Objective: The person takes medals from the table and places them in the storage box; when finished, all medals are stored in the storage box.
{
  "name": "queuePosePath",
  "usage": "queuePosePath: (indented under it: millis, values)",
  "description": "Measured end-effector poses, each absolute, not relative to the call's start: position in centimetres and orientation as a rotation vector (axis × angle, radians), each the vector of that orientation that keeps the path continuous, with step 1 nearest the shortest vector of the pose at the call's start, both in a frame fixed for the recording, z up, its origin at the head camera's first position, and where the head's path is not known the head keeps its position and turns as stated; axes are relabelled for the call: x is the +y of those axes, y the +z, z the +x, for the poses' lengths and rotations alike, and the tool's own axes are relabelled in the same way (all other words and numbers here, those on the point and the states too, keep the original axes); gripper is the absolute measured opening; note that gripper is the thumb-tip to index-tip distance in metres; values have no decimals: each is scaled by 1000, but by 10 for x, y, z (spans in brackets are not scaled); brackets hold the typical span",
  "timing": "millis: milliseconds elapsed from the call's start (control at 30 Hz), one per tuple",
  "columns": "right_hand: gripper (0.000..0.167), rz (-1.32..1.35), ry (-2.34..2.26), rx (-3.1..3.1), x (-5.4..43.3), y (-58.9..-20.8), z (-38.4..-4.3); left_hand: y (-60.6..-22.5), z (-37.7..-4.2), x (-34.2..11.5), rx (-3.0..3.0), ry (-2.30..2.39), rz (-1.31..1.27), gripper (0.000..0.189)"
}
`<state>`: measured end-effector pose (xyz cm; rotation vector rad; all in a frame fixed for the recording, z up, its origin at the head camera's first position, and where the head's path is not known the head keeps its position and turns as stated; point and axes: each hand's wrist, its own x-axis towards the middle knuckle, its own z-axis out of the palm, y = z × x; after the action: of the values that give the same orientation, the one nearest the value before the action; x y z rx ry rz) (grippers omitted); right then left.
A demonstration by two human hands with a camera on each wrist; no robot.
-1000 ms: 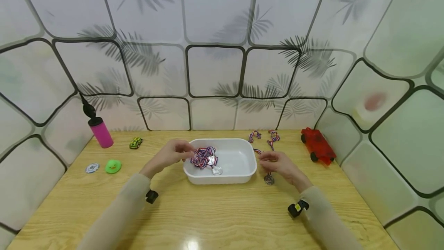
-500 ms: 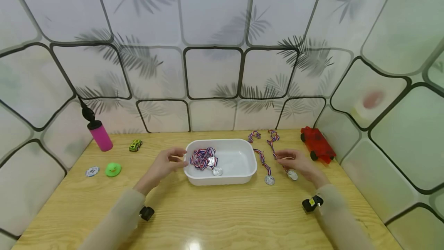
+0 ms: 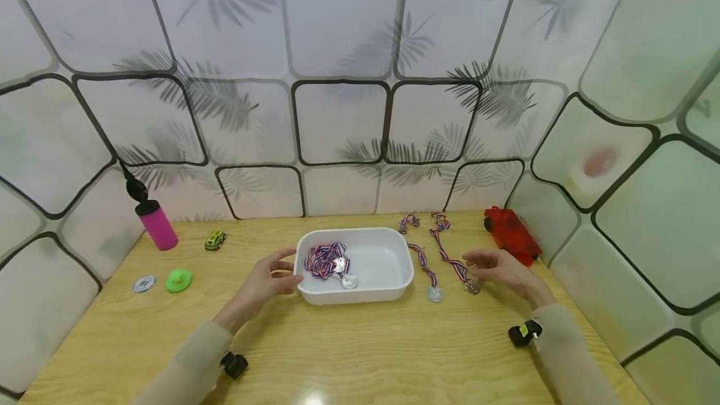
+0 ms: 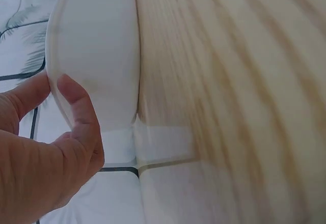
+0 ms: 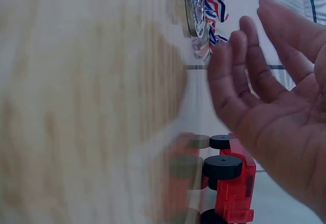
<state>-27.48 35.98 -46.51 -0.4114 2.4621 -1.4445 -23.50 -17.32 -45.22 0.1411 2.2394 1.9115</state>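
My left hand [image 3: 264, 283] is at the left end of a white plastic basin [image 3: 382, 295], pinching its rim between thumb and fingers; the left wrist view shows the fingertips on the basin's wall [image 4: 102, 46]. Inside the basin, at its left, lie a tangle of striped ribbons [image 3: 323, 261] and silver medals [image 3: 349, 281]. My right hand [image 3: 506, 274] hovers with loosely bent fingers just right of a ribboned medal [image 3: 471, 286] on the table. In the right wrist view nothing lies within that hand [image 5: 275, 81]. A second medal [image 3: 434, 294] with its ribbon lies between basin and first medal.
A red toy car [image 3: 512, 235] stands at the back right. On the left are a pink cylinder with a black top [image 3: 159, 229], a small yellow-green car [image 3: 215, 240], a green duck [image 3: 179, 280] and a round chip [image 3: 144, 284]. A patterned wall [image 3: 343, 189] bounds the table.
My right hand has moved right from beside the basin, laying out the ribboned medal and letting it go. My left hand has shifted from over the basin's left edge to its rim.
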Motion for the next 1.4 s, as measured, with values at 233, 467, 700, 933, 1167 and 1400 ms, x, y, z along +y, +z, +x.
queuePosePath:
  millis: [233, 467, 700, 933, 1167, 1400]
  values:
    - [52, -482, -1398, 2382, 361, -468, -274, -456, -234, -171, 2180, 1970, 83, 71]
    - [53, -507, -1322, 2364, 361, -467, -279, -452, -236, -170, 2174, 1968, 55, 73]
    - [46, -550, -1182, 2389, 363, -466, -283, -450, -237, -169, 2169, 1954, 42, 74]
    - [41, -573, -1035, 2438, 359, -464, -283, -450, -235, -170, 2167, 1945, 32, 73]
    - [37, -619, -948, 2489, 353, -464, -285, -450, -235, -171, 2164, 1940, 13, 72]
    - [33, -675, -960, 2494, 350, -464, -284, -449, -236, -170, 2166, 1925, 9, 71]
